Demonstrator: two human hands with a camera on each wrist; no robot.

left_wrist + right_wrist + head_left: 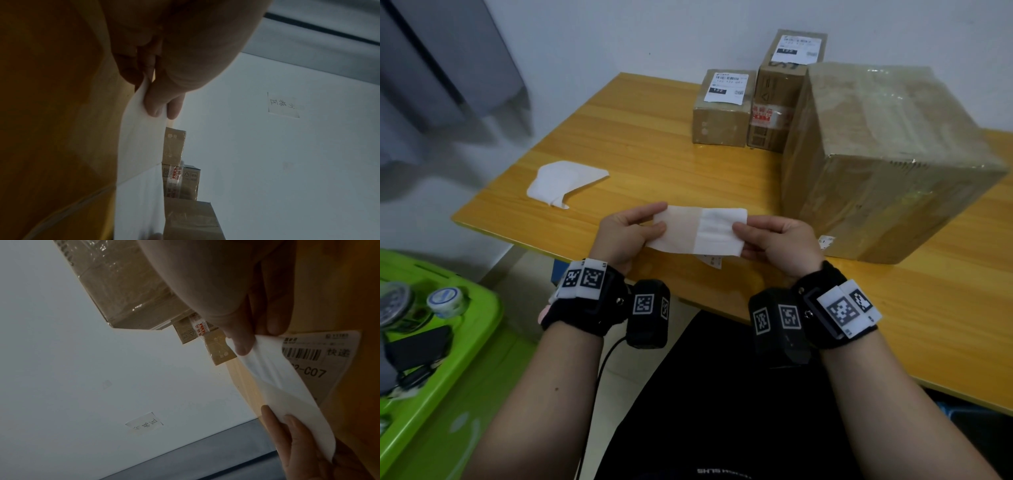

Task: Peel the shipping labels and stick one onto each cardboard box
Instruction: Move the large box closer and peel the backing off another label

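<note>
Both hands hold one label sheet [700, 231] level over the table's near edge. My left hand [661, 217] pinches its beige, see-through left end; my right hand [739, 235] pinches its white right end. The left wrist view shows that thumb and a finger [156, 105] nipping the sheet [141, 146]. In the right wrist view the right hand [252, 340] grips the sheet [287, 395]. A printed barcode label [329, 356] shows just beneath. Two small boxes [722, 109] [780, 99] carry labels on top. The big taped box [887, 161] has a bare top.
Peeled white backing papers [565, 181] lie on the yellow wooden table [640, 137] to the left. A green bin [465, 359] with a tape roll [446, 301] sits low at my left. The wall stands close behind the boxes.
</note>
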